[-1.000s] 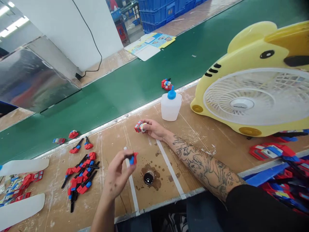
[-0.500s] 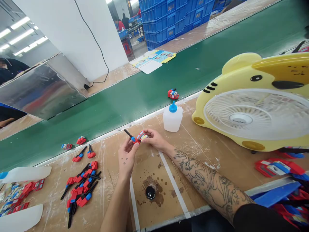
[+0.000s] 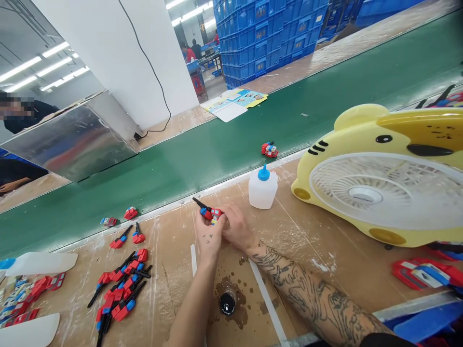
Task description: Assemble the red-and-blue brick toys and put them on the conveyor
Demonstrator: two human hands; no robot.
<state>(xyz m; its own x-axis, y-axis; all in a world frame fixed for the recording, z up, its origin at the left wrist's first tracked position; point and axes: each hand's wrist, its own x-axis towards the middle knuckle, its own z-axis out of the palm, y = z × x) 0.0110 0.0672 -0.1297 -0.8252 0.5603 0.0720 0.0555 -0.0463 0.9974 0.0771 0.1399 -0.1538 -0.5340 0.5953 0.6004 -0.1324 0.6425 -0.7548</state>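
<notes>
Both my hands meet over the brown workbench (image 3: 173,284) and grip one small red-and-blue toy (image 3: 211,213) with a black stick poking out to the upper left. My left hand (image 3: 209,236) holds it from below and the left. My right hand (image 3: 237,230) presses on it from the right, its tattooed forearm running toward the lower right. A white glue bottle (image 3: 263,188) with a blue cap stands just right of my hands. A small black pot (image 3: 227,304) sits in a brown stain below them.
A pile of red, blue and black parts (image 3: 121,284) lies at left. The green conveyor belt (image 3: 181,159) carries a finished toy (image 3: 269,150) and two small pieces (image 3: 119,218). A yellow desk fan (image 3: 383,178) fills the right; more red parts (image 3: 419,272) lie below it.
My left hand brought its red-and-blue piece up to the toy in my right hand. Both hands have now closed together around the joined toy.
</notes>
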